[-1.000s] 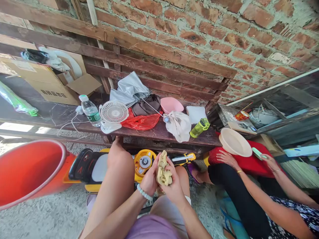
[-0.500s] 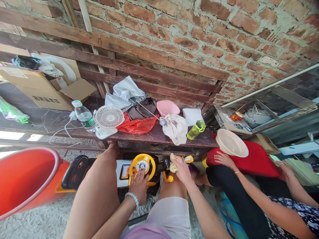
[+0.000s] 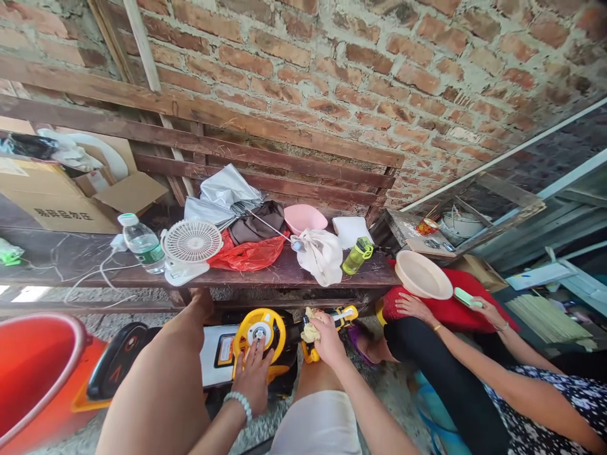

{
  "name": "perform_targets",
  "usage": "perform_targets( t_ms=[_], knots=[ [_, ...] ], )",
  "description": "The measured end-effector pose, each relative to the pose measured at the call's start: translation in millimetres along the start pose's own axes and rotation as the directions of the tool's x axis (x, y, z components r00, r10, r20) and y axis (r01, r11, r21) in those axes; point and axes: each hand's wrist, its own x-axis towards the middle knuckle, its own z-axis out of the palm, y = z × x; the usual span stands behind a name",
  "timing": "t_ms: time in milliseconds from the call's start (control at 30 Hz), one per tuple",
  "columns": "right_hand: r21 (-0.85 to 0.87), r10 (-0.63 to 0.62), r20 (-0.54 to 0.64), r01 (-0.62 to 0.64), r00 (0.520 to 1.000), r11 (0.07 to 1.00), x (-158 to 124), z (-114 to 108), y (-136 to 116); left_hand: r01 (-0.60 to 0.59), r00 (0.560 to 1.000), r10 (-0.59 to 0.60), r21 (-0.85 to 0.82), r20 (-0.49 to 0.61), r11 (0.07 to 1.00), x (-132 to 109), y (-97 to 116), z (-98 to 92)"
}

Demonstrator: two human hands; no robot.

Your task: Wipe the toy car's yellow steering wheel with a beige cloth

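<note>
A ride-on toy with a yellow steering wheel and a white body panel stands between my legs. My left hand lies on the wheel's lower part and hub, its fingers spread out. My right hand is closed around a crumpled cream cloth. The cloth is against the toy's front section, just above a yellow lever. A yellow-and-black front arm reaches out to the right past my fingers. My right hand hides part of this section.
The wooden bench ahead bears a fan, a water bottle, a pink bowl and a green bottle. An orange bucket stands left. At right a person's hand rests near a beige basin.
The view has shifted, so the bench and toy sit lower and further left. My right hand still holds the cloth by the yellow lever. The other person has raised a light-green object.
</note>
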Motion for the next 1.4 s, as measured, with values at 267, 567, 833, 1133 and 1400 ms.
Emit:
perform_targets(
  t_ms=[267,567,833,1133,1400],
  knots=[
    [-0.2,0.081,-0.035,-0.086,0.996,0.976,9.7,-45.4,47.6,0.02,0.998,-0.019,-0.028,0.063,0.999,-8.0,2.9,-23.4],
    [0.066,0.107,0.004,-0.107,0.994,0.992,28.1,-25.8,30.2,0.039,0.998,-0.034,-0.08,0.053,0.996,-4.0,5.9,-19.0],
    [0.326,0.073,0.039,-0.082,0.997,0.942,44.6,-35.9,-42.3,0.034,0.995,-0.027,-0.067,0.098,0.997,-10.6,9.3,-35.0],
    [-0.554,0.196,0.216,-0.045,0.957,0.831,59.4,15.2,-97.4,0.015,0.999,-0.011,-0.079,0.046,0.997,2.4,-1.0,-10.6],
    [-0.623,0.387,0.235,-0.167,0.892,0.764,104.1,31.1,-97.5,-0.017,1.0,0.015,-0.125,-0.019,0.992,19.2,-14.9,20.1]
  ],
)
